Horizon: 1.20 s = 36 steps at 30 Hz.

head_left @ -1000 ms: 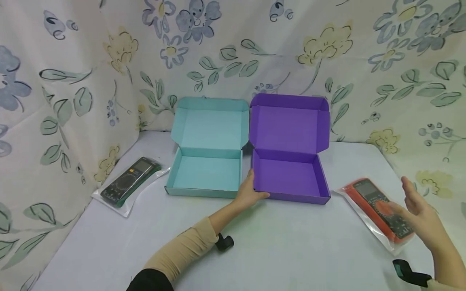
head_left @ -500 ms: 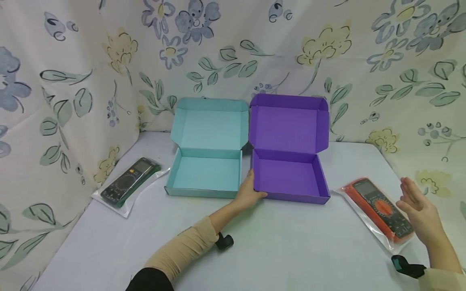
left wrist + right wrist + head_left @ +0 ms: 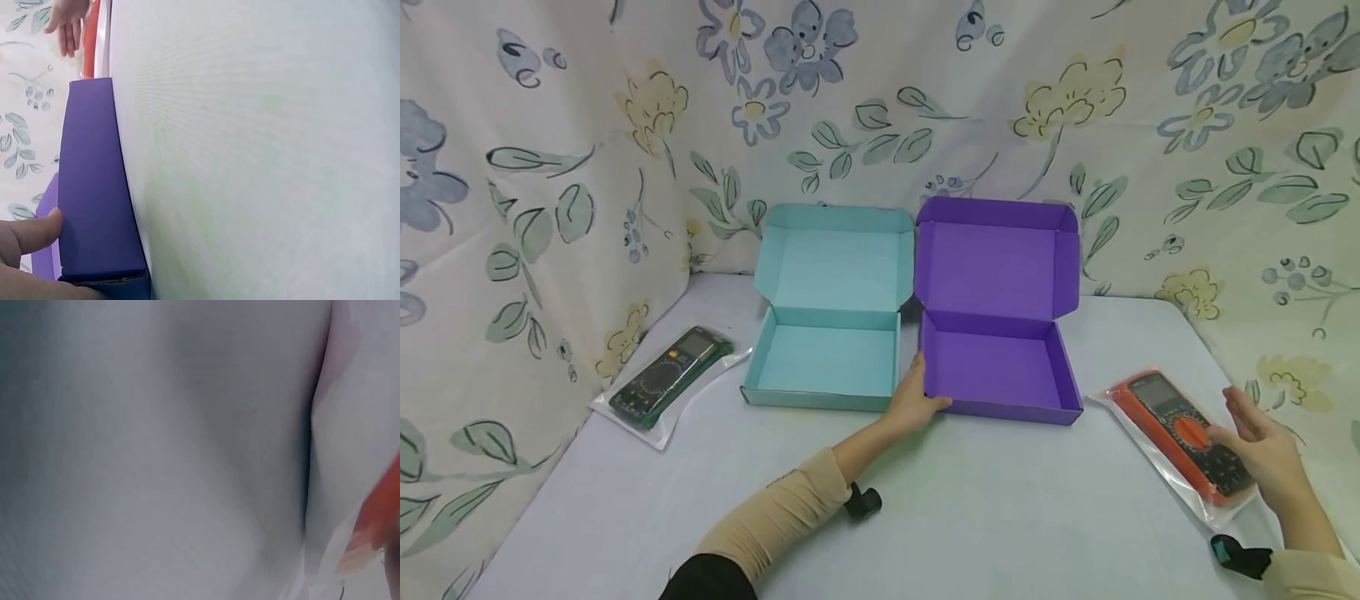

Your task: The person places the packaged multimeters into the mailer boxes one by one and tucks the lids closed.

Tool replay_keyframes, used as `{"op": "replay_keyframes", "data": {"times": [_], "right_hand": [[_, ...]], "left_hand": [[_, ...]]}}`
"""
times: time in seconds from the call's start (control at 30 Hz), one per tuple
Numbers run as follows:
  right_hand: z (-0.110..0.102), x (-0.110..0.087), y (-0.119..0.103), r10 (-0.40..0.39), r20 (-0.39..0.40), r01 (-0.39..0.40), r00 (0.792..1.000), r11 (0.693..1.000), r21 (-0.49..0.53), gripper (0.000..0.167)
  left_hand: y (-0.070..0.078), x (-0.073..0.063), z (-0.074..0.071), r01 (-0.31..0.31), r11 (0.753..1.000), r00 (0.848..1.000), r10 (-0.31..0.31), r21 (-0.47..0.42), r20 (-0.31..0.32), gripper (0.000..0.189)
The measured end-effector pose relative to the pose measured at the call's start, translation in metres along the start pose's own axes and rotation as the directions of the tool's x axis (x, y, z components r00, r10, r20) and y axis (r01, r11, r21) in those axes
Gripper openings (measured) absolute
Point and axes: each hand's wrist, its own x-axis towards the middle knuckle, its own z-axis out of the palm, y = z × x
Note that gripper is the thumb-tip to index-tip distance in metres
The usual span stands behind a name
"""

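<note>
My left hand (image 3: 913, 405) grips the front left corner of the open purple box (image 3: 985, 358), its thumb at the front wall and its fingers along the left side. The left wrist view shows the thumb (image 3: 39, 232) against that box's edge. My right hand (image 3: 1272, 457) is at the right side of a red multimeter (image 3: 1163, 418) in a clear plastic bag, fingers extended and thumb over the meter's face. Whether the thumb touches the bag cannot be told. Only a bit of the red meter (image 3: 379, 509) appears in the right wrist view.
An open turquoise box (image 3: 831, 354) stands left of the purple one, a narrow gap between them. At the left of the white table (image 3: 992, 508) lies a bagged black and green multimeter (image 3: 670, 375). Flower-patterned cloth (image 3: 970, 150) hangs behind and at the sides.
My right hand has drawn back from over the red multimeter to its right edge, then its thumb has come back over the meter's face. The left hand keeps its place on the purple box.
</note>
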Motion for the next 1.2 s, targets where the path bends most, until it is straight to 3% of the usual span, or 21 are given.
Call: {"op": "replay_keyframes", "data": {"times": [0.1, 0.23, 0.33, 0.4, 0.53, 0.7, 1.2], "right_hand": [[-0.001, 0.001, 0.003, -0.002, 0.01, 0.002, 1.0, 0.999, -0.034, 0.08], [-0.003, 0.006, 0.002, 0.06, 0.075, -0.05, 0.995, 0.99, -0.129, 0.086], [-0.006, 0.015, -0.002, 0.128, 0.16, -0.078, 0.979, 0.955, -0.287, 0.097], [-0.006, 0.02, -0.004, 0.146, 0.206, -0.055, 0.968, 0.918, -0.393, 0.104], [-0.004, 0.025, -0.003, 0.155, 0.251, -0.012, 0.955, 0.871, -0.491, 0.11], [0.0, 0.026, -0.003, 0.173, 0.277, 0.0, 0.945, 0.847, -0.532, 0.115], [0.0, 0.026, -0.002, 0.141, 0.24, 0.018, 0.96, 0.829, -0.56, 0.116]], "left_hand": [[0.0, 0.0, 0.001, 0.004, 1.0, 1.0, -0.004, 0.004, -0.003, 0.085], [0.0, 0.0, 0.001, 0.008, 1.0, 1.0, -0.008, 0.008, -0.005, 0.085], [0.0, 0.001, 0.001, 0.008, 1.0, 1.0, -0.008, 0.009, -0.006, 0.084], [0.001, 0.001, 0.001, 0.007, 1.0, 1.0, -0.007, 0.01, -0.007, 0.085], [0.001, 0.0, 0.001, 0.007, 1.0, 1.0, -0.007, 0.006, -0.005, 0.084], [0.001, 0.001, 0.0, 0.008, 1.0, 1.0, -0.008, 0.004, -0.004, 0.084], [0.0, 0.001, 0.001, -0.005, 1.0, 1.0, 0.005, 0.003, -0.002, 0.083]]}}
